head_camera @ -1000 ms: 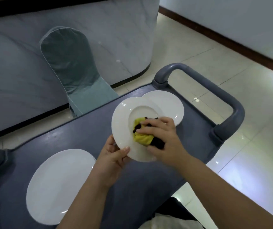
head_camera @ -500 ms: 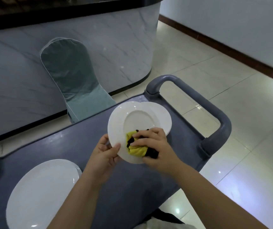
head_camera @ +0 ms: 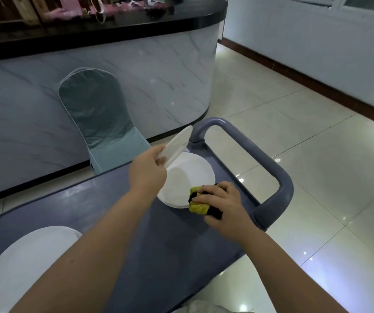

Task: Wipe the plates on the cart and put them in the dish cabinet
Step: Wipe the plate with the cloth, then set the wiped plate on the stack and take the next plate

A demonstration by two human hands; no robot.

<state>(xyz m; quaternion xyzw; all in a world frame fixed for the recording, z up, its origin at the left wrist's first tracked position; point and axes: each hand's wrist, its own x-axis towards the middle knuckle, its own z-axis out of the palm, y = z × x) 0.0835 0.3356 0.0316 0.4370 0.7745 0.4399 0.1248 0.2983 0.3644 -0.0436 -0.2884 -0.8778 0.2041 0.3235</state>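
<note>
White plate [head_camera: 178, 143], steeply tilted and seen almost edge-on, is pinched at its lower rim by the left hand [head_camera: 147, 171], thumb pressed on the near face. It is held clear of the cart top [head_camera: 113, 211], above the eleven o'clock edge of a stack of white plates [head_camera: 188, 179] lying flat near the view's centre. Right hand [head_camera: 223, 205], at four o'clock from that stack, is closed around a bunched yellow-and-black cloth [head_camera: 198, 204], which touches the stack's near rim. A further white plate [head_camera: 23, 263] lies flat on the cart at seven o'clock. Grey cart handle [head_camera: 271, 170] at three o'clock. Covered chair [head_camera: 100, 118] at eleven o'clock, before a marble-fronted counter [head_camera: 147, 64].
</note>
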